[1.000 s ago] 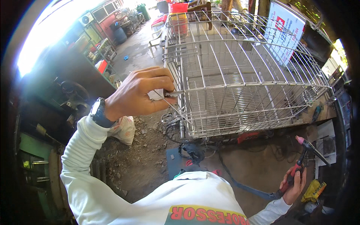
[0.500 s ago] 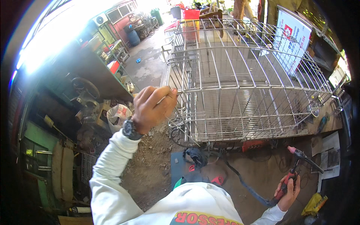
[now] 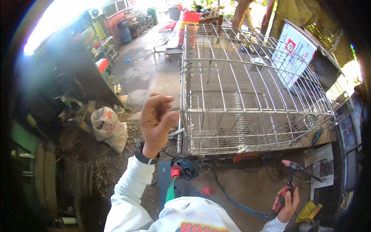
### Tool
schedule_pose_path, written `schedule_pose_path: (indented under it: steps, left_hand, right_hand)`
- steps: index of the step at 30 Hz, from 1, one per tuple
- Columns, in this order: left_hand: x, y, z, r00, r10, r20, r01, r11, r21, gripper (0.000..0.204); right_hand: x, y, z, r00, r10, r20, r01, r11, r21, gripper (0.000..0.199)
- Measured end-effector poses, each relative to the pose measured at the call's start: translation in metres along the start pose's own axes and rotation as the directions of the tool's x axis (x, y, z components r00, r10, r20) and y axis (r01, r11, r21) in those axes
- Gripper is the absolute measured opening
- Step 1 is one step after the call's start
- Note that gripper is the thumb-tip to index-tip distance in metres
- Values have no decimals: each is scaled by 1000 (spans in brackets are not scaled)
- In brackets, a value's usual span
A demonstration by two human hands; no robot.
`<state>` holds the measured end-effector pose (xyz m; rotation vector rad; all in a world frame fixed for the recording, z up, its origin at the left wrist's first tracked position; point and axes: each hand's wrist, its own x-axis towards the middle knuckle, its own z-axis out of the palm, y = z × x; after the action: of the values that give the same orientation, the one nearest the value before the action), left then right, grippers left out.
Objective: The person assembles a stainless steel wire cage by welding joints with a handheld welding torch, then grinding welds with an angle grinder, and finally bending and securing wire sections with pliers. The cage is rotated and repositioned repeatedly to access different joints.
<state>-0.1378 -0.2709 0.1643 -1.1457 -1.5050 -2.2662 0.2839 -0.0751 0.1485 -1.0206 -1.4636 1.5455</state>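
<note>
A large stainless-steel wire cage point(image 3: 241, 112) rests on a wooden workbench point(image 3: 324, 135) in front of me. My left hand point(image 3: 156, 121) is raised beside the cage's left edge, with its fingers curled and its thumb held away from them. Nothing shows in it, and the thumb tip is close to the wire corner; whether it touches cannot be told. In my right hand point(image 3: 286, 203), low at the right, is a red-handled welding torch point(image 3: 288, 189). Its pink nozzle points up and left, and a dark cable sleeve point(image 3: 239, 203) trails from it across my front.
A white sack point(image 3: 110, 129) stands on rubble at the left. A yellow bag point(image 3: 309, 212) lies at the lower right. Behind the cage are a white printed board point(image 3: 293, 50) and a red container point(image 3: 190, 17). Shelves point(image 3: 104, 52) line the far left.
My left hand has come off the cage's left side; its fingers have loosened and turned. The view has shifted. My right hand still holds the welding torch.
</note>
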Motion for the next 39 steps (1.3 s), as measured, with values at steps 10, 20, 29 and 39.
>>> schedule_pose_path:
  steps: [10,20,29,39]
  left_hand:
    - [4,-77,-30,868,-444,220,477,871,-122,57]
    - [-6,-121,-31,464,-504,729,868,424,-259,65]
    - [7,-149,-37,433,-486,759,867,456,-202,17]
    - [6,-159,-43,422,-456,784,839,524,-147,14]
  right_hand:
    - [-15,-36,97,979,-68,-192,13,961,-276,44]
    - [-43,-115,197,826,-367,-429,12,772,-636,69]
    - [-68,-200,246,762,-525,-379,-33,552,-833,67]
    - [-76,-227,289,917,-293,-269,-15,650,-760,72]
